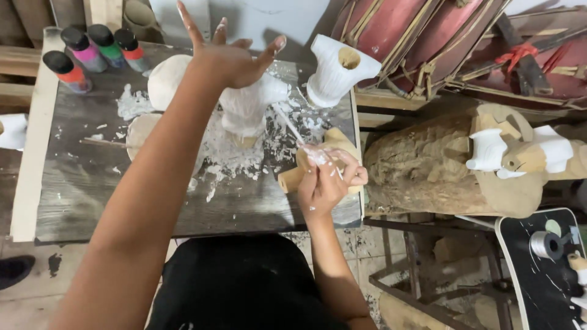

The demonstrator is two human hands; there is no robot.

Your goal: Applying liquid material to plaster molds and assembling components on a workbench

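Left hand (229, 58): fingers spread wide, holding nothing, raised above the white-coated figure (247, 110).
Right hand (324, 180): grip closed on a thin brush (293, 129), tip at the figure.
Figure: upright, mid table (79, 183).
Risk: the left arm could knock the figure or smear wet paint.
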